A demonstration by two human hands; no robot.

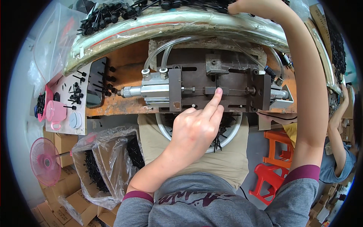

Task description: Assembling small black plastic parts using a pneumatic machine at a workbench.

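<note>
My left hand [198,125] reaches in from below, its index finger stretched out with the tip on a small dark block [211,90] at the middle of a metal clamping fixture [196,64]. The other fingers bend beside it, and I see nothing held in them. Silver air cylinders, a left one [157,90] and a right one [279,94], face the block from both sides. At the top edge my right hand [253,6] is at a heap of black plastic parts with thin stems [177,4]. Its fingers are partly cut off by the picture's edge.
Clear air hoses [162,51] arch over the fixture. A padded, plastic-wrapped roll [177,26] lies behind it. Left are a phone [96,83], loose black parts and a pink cup [56,112]. Below stand a plastic-lined box [109,151], a fan [46,160] and red stools [270,178]. Another person's arm [336,121] shows far right.
</note>
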